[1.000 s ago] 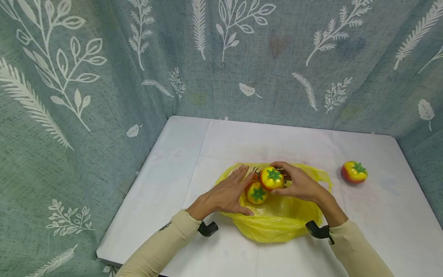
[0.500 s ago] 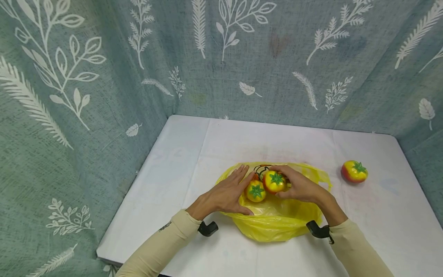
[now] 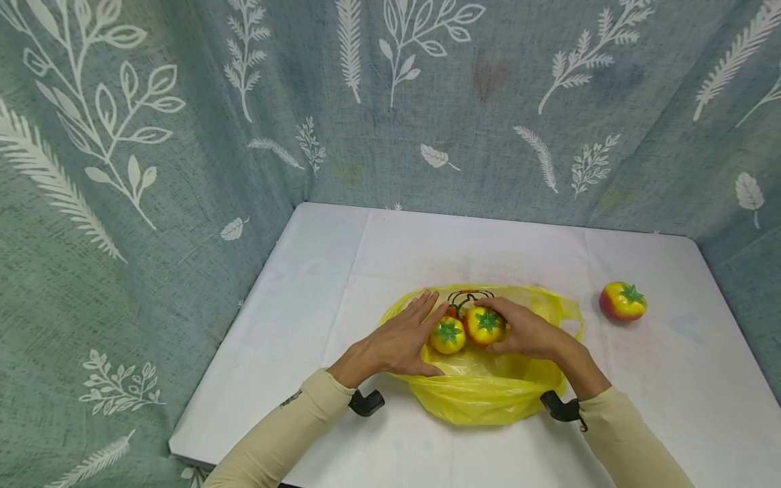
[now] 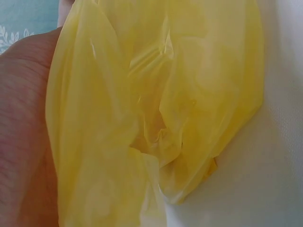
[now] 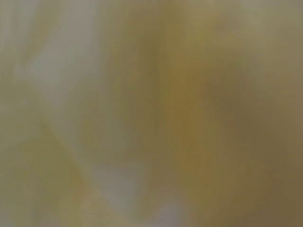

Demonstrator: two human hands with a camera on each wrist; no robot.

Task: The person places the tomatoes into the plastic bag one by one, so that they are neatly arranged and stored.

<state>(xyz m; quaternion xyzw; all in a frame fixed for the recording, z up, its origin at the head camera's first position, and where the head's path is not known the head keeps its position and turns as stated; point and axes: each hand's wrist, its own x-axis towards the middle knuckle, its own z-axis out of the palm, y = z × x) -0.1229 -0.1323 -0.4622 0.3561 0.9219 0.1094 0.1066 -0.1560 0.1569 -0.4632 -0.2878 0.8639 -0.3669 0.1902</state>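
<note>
Head: right hand [image 3: 533, 330] has fingers and thumb curled round one red-yellow toy tomato [image 3: 485, 326], green star on top, held inside the open yellow bag [image 3: 482, 403]. Second toy tomato [image 3: 448, 335] just left of that grip, between the hands. Left hand [image 3: 405, 339] lies spread, fingers fairly straight and apart, over the bag's left rim. Third toy tomato [image 3: 623, 301] sits on the white table [image 3: 342, 271], well right of the grip and a bit beyond it. Left wrist: creased bag plastic right against the left palm; fingertips hidden. Right wrist: yellow blur, can't tell grip from here.
</note>
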